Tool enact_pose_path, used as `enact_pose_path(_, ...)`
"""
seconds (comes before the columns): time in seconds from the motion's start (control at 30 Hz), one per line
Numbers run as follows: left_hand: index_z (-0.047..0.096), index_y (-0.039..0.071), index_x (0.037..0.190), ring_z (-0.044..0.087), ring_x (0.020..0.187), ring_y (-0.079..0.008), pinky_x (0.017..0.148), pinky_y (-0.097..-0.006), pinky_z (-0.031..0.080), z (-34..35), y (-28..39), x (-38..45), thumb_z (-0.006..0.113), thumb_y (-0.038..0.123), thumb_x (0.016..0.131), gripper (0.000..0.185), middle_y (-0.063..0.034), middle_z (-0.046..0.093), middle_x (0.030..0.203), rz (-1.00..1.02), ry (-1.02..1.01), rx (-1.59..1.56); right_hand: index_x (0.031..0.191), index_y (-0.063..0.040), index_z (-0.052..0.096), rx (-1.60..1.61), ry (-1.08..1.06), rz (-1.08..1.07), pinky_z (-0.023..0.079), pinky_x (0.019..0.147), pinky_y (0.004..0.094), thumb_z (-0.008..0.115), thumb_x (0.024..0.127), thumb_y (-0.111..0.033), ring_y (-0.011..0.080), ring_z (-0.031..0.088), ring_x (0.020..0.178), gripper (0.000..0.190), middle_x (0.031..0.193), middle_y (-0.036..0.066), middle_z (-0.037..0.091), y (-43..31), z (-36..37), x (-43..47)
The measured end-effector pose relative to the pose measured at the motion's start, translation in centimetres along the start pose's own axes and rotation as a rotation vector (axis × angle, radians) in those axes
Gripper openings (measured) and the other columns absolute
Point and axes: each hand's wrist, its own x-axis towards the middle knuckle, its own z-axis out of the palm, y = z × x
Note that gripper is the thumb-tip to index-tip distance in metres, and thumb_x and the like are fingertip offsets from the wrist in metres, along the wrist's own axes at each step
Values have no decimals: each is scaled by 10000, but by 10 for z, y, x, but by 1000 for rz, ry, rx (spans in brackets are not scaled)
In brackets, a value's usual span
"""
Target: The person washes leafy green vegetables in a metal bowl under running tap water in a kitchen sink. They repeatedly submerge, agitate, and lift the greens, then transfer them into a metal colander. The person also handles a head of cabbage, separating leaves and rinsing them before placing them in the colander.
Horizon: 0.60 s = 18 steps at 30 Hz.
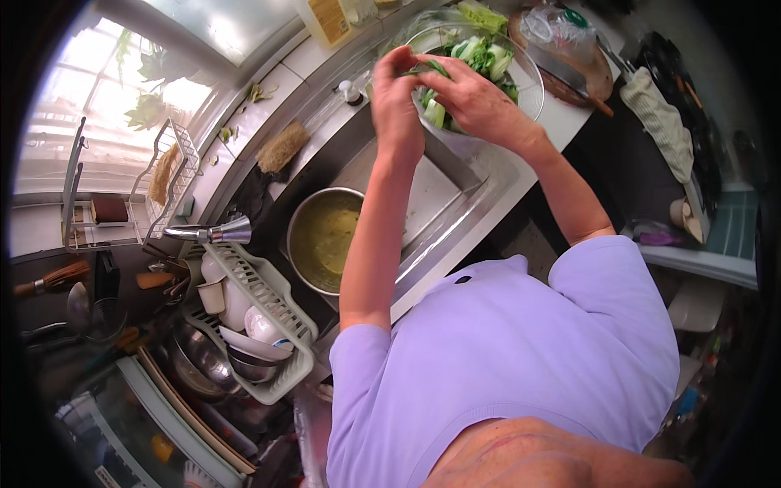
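Note:
Both hands are raised together over the near side of a clear bowl (540,82) of green leafy vegetables (482,58). My left hand (399,104) has its fingers curled towards my right hand (467,94), and a small piece of green leaf (437,68) shows between them, in the fingers of my right hand. Whether my left fingers also grip it cannot be told. Below the hands lies the steel sink (442,189). A metal pot (323,238) with yellowish-green liquid stands left of my left forearm.
A cleaver (555,67) lies on a round wooden board (601,79) beyond the bowl, beside a plastic bag (558,30). A loofah (282,146) rests on the sink's back ledge. The faucet (213,232) juts out near a dish rack (268,293) of bowls. Leaf scraps (259,93) lie on the tiled sill.

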Motion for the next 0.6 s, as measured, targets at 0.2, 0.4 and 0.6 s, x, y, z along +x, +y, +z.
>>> enact_pose_path(0.2, 466, -17, 1347, 343, 1338, -259, 1076, -320, 283, 35, -39, 30, 520, 115, 812, 554, -193, 366, 1431, -222, -68, 296, 1179, -192, 635, 58, -415, -80, 195, 1162, 505, 622, 788, -25, 347, 210, 1429, 426, 1496, 148, 335, 78, -50, -29)
enact_pose_path(0.4, 672, 14, 848, 542, 997, -284, 862, -363, 435, 70, -45, 27, 733, 244, 765, 252, -140, 610, 948, 232, 94, 980, 1034, -155, 681, 44, -285, -247, 213, 1161, 494, 555, 790, -11, 340, 236, 1423, 310, 1478, 167, 358, 108, -58, -25)
enact_pose_path(0.6, 605, -8, 855, 558, 924, -309, 778, -387, 454, 75, -54, 29, 640, 100, 815, 121, -139, 592, 898, 180, 121, 815, 1021, -113, 672, 278, -265, -291, 338, 1095, 452, 586, 783, 5, 331, 385, 1336, 279, 1429, 131, 437, 129, -68, -19)
